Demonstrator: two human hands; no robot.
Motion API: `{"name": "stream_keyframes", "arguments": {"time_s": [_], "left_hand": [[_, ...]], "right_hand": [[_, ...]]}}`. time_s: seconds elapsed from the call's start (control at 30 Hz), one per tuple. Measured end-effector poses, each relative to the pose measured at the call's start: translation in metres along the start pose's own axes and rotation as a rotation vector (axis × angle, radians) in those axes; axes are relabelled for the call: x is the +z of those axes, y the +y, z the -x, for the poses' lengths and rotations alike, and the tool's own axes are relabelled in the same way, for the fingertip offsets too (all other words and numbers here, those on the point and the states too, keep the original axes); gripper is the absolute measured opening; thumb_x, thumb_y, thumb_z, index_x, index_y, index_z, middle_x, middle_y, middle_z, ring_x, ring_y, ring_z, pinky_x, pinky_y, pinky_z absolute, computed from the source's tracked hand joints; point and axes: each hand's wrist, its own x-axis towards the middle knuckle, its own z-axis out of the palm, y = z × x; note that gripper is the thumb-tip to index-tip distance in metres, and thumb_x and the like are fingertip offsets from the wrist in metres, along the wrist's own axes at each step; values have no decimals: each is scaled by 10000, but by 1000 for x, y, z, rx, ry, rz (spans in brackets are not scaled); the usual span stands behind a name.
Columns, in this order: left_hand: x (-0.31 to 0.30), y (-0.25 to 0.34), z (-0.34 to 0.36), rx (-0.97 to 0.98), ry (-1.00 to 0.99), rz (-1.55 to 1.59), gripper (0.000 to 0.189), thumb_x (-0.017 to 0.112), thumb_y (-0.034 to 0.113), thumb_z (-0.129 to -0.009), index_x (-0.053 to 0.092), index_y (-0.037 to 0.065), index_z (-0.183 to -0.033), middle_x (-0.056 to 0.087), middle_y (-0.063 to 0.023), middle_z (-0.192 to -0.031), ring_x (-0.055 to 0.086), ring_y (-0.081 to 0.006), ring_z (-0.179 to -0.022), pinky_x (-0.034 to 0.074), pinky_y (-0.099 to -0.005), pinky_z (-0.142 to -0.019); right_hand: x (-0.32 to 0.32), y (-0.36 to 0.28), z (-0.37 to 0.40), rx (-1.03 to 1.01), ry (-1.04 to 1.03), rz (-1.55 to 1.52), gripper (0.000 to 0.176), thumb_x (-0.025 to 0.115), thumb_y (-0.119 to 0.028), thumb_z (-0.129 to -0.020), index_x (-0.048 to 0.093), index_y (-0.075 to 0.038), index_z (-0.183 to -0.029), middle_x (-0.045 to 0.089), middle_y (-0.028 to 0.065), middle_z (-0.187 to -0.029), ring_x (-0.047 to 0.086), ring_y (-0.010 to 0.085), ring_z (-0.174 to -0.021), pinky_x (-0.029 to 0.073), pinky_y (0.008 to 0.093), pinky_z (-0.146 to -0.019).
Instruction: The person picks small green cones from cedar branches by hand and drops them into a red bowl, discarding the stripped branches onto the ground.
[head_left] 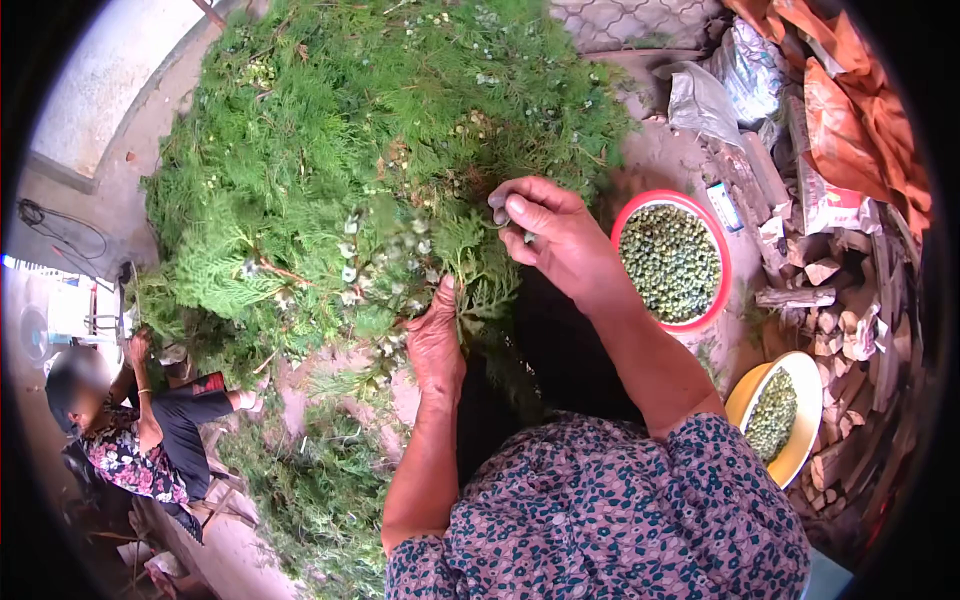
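Note:
My left hand point(436, 340) is closed around the stem of a leafy conifer branch point(385, 255) that bears pale blue-green cones. This branch hangs over a large heap of cut conifer branches point(330, 130). To its right, my right hand point(548, 235) is raised, thumb pressed against curled fingers with dark fingertips. Whatever lies in that pinch, if anything, is too small to make out. Beside my right forearm stands a red-rimmed basin point(727, 262) holding many small green cones. Farther down on the right is a yellow basin point(806, 400) with more green cones.
Stacked firewood point(840, 350) lines the right side, below an orange tarp point(860, 110) and several sacks point(705, 105). On the left, another person point(135, 430) sits low, one hand at the heap. More branches point(325, 500) lie at the lower left.

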Motion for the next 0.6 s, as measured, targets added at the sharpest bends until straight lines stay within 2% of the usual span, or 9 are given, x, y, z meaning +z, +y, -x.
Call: {"name": "stream_keyframes", "arguments": {"time_s": [0.03,0.07,0.17,0.37,0.43,0.47,0.5,0.57,0.6], "left_hand": [[0,-2,-1,107,3,-66,404,635,302,-829,610,-28,-1059,610,-41,-1018,522,-110,-888,420,-268,-824],[0,1,1,39,13,-170,404,604,318,-850,605,-20,-1072,612,-45,-1015,508,-103,-901,402,-258,-837],[0,-7,-2,111,-22,-227,407,574,329,-869,593,-8,-1096,610,-60,-1018,495,-105,-913,385,-249,-848],[-2,-1,-1,-52,-13,-35,570,671,444,-763,569,2,-1109,574,-82,-1069,491,-154,-945,375,-291,-881],[-3,6,-1,-140,9,106,523,674,380,-780,546,14,-1130,566,-81,-1077,494,-164,-971,375,-305,-894],[-9,-7,-10,-70,-6,230,477,711,267,-761,533,17,-1126,566,-76,-1064,507,-163,-972,379,-311,-898],[-9,-5,-9,-69,-5,230,477,711,267,-761,533,17,-1126,566,-76,-1064,507,-163,-972,379,-311,-898],[-6,2,-5,48,-97,224,446,731,132,-732,529,23,-1115,574,-62,-1043,525,-160,-949,386,-310,-896],[-5,2,-5,15,-118,240,452,730,53,-710,525,29,-1112,582,-53,-1027,540,-156,-923,402,-300,-878]], "right_hand": [[6,-1,7,-6,-53,-115,135,527,-119,-883,574,-15,-956,533,26,-792,412,70,-551,316,190,-463],[12,-1,14,-26,-111,-102,131,509,-110,-889,559,-14,-963,536,32,-805,430,79,-558,324,192,-471],[21,8,24,6,-177,103,83,526,-63,-871,572,-12,-918,525,23,-731,445,74,-558,322,189,-458],[11,24,17,51,-75,212,99,558,-66,-855,590,-12,-932,534,-8,-727,471,55,-578,331,188,-454],[10,27,17,38,-82,316,109,561,-79,-856,599,-20,-940,551,-9,-732,497,49,-599,351,178,-466],[11,28,17,38,-83,316,109,561,-79,-856,599,-20,-940,551,-9,-732,497,49,-599,351,178,-466],[12,28,17,26,-88,351,112,565,-85,-856,605,-25,-941,559,-11,-735,505,43,-610,359,169,-473],[14,30,17,15,-93,386,114,568,-91,-856,610,-30,-943,567,-13,-737,514,36,-622,367,160,-481],[15,32,17,13,-81,344,116,569,-90,-854,612,-32,-945,570,-17,-738,512,29,-624,369,155,-482]]}}
